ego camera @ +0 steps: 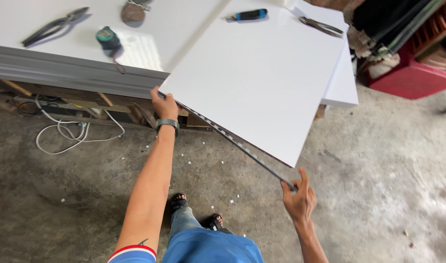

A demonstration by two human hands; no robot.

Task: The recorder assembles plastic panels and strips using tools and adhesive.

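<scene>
Right hand [298, 197] pinches metal strip [232, 141] end; left hand [164, 104] grips white panel [262, 73] corner

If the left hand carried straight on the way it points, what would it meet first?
Left hand, on the dark strip by the white panel, points up-frame: likely the stacked panels' grey edge first; depth is unclear.

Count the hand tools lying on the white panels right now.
4: dark long-handled snips far left, green round tape measure beside them, blue-and-black utility knife at top centre, grey metal pliers at top right. Others may lie out of frame.
</scene>
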